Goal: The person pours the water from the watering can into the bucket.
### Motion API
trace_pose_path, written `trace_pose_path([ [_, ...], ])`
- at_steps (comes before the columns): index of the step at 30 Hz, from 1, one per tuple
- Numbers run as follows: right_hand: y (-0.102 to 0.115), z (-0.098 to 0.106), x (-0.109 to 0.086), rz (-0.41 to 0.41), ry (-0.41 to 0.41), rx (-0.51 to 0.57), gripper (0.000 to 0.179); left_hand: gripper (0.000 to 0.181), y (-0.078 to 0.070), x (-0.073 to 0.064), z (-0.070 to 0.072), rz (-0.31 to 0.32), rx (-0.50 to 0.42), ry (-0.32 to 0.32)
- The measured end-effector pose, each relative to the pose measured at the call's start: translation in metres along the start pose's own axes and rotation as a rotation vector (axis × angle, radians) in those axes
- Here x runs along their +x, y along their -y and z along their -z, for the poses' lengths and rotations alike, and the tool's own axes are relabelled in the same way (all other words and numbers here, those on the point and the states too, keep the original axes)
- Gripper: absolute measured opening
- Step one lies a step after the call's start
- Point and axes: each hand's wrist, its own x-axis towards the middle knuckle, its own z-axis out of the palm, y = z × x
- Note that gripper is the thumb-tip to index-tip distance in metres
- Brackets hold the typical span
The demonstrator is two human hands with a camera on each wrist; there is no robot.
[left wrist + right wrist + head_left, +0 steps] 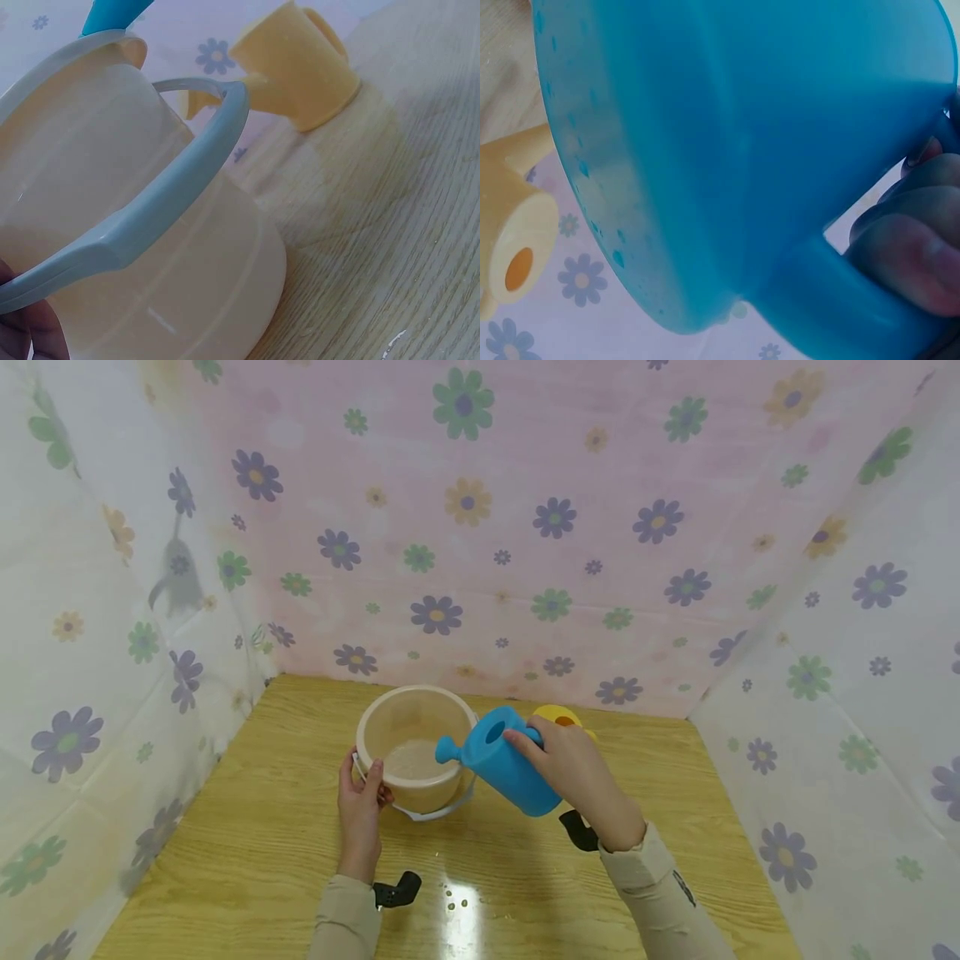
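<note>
A cream bucket [442, 796] with a pale grey handle [180, 180] stands on the wooden table, some clear liquid visible inside. My left hand [362, 802] grips its rim on the left side, thumb over the edge and fingers against the outer wall. My right hand [573, 760] holds a blue watering can [517, 772] by its handle. The can is tilted to the left, its round spout head over the bucket's right rim. In the right wrist view, curled fingers [915, 225] wrap the can's handle, and droplets cling near its base.
A yellow watering can [307, 67] stands behind the blue one, partly covered by the right hand in the head view. Small wet drops [452, 906] lie on the wooden table [262, 827] near its front. Flower-patterned cloth [525, 527] walls enclose the back and both sides.
</note>
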Motion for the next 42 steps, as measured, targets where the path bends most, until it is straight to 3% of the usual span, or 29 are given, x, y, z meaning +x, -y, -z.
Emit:
trace_pose_path([
  [8,0.0,-0.001,-0.001,0.009,0.001,-0.002,0.042,0.054,0.012,0.007,0.006,0.015,-0.016,-0.031],
  [19,0.002,-0.004,0.001,0.027,-0.004,0.003,0.042,0.057,0.02,0.009,0.007,-0.043,0.009,-0.122],
  [28,0.001,-0.001,0.001,0.028,-0.013,-0.001,0.041,0.058,0.018,0.009,0.005,-0.036,0.019,-0.083],
  [35,0.0,0.0,0.002,0.041,-0.025,-0.005,0.042,0.057,0.001,0.0,-0.002,-0.044,0.026,-0.043],
  [42,-0.001,-0.001,0.002,0.04,-0.026,0.0,0.041,0.058,0.003,0.0,-0.002,-0.04,0.039,-0.025],
])
